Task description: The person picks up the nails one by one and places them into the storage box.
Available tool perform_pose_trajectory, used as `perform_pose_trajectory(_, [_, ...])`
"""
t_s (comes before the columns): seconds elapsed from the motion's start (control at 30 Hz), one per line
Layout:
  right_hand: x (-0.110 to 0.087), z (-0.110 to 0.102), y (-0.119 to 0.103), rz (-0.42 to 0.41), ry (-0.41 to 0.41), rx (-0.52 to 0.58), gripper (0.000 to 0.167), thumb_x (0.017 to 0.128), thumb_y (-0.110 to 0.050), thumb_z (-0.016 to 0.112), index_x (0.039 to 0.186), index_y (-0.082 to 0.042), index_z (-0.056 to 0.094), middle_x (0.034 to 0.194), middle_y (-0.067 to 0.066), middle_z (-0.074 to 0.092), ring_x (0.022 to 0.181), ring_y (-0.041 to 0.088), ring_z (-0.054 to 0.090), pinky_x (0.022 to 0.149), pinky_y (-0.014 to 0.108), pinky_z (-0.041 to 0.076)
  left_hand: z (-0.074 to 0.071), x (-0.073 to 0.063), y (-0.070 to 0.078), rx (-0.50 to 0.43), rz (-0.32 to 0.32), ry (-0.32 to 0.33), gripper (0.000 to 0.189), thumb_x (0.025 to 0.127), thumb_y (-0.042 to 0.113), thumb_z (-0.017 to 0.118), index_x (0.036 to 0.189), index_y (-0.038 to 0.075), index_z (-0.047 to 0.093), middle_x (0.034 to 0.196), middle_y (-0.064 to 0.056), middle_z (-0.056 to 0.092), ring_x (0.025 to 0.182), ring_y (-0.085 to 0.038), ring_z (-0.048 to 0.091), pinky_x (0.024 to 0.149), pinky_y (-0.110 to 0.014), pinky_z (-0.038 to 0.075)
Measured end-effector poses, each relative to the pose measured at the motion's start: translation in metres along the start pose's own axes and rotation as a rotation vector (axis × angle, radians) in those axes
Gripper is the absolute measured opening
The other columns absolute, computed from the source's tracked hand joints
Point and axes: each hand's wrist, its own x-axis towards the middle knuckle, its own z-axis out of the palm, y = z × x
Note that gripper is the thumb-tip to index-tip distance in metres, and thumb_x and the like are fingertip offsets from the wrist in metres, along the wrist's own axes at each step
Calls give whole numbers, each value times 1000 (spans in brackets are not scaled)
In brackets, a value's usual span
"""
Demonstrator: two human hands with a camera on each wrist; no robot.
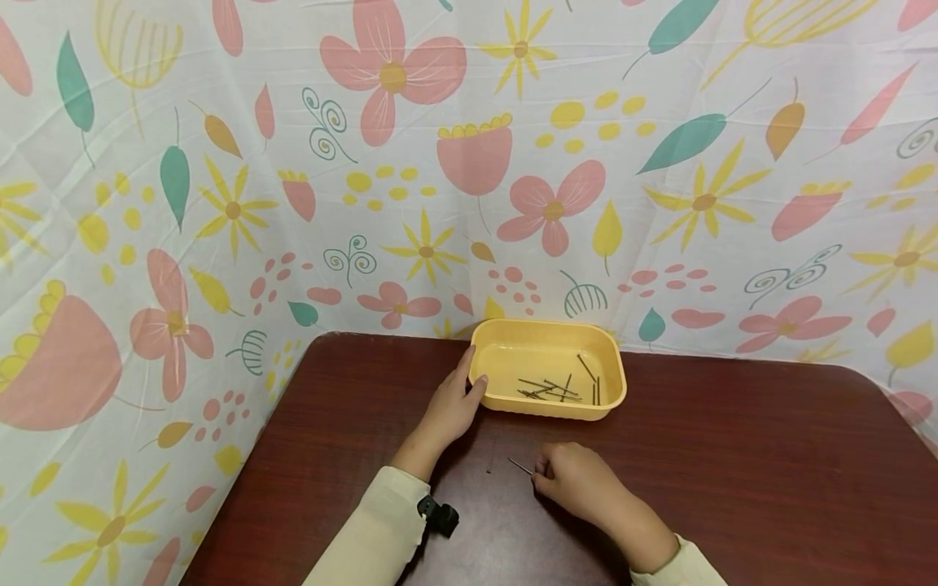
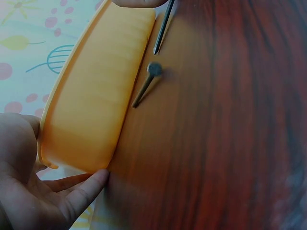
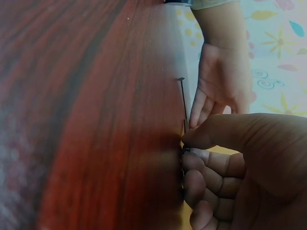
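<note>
At the back of the table sits a yellow plastic tray point(image 1: 542, 409), with several dark nails point(image 1: 550, 392) scattered inside, mostly toward its near right. My left hand point(image 1: 449, 407) rests against the tray's left end, its fairly straight fingers touching the side and near corner. In front of the tray, my right hand point(image 1: 579, 480) pinches a nail point(image 1: 520, 465) between thumb and fingers, low over the table, its pointed end toward the left. Another nail point(image 2: 146, 86) lies on the table between the hands, its flat head clear in the left wrist view.
The dark red-brown wooden table point(image 1: 733, 456) has rounded back corners. A white cloth point(image 1: 542, 268) printed with flowers and leaves hangs close behind the table and along its left side. A black strap mount point(image 1: 440, 516) sits on the left sleeve.
</note>
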Motion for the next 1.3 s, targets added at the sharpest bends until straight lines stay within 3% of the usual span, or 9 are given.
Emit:
perform_pose_trajectory(0.4, [0, -1, -1, 9, 8, -14, 18, 82, -14, 75, 73, -20, 60, 62, -13, 53, 59, 2, 46, 56, 23, 39, 0, 0, 1, -3, 1, 1, 65, 107, 42, 44, 164, 31, 14, 160, -16, 39, 145, -38, 41, 117, -57, 36])
perform_pose_trajectory(0.77, [2, -6, -1, 33, 9, 43, 14, 85, -14, 75, 79, -20, 64, 67, -12, 58, 60, 0, 48, 55, 22, 41, 1, 0, 0, 0, -4, -4, 65, 107, 42, 43, 164, 32, 14, 161, -16, 38, 146, -38, 41, 117, -57, 35])
perform_pose_trajectory(1.3, [7, -21, 2, 32, 183, 93, 13, 92, -16, 71, 83, -23, 64, 61, -17, 56, 53, -6, 50, 62, 21, 45, 0, 1, -1, -3, 5, 3, 65, 107, 41, 44, 164, 29, 15, 160, -17, 39, 145, -39, 41, 116, -58, 35])
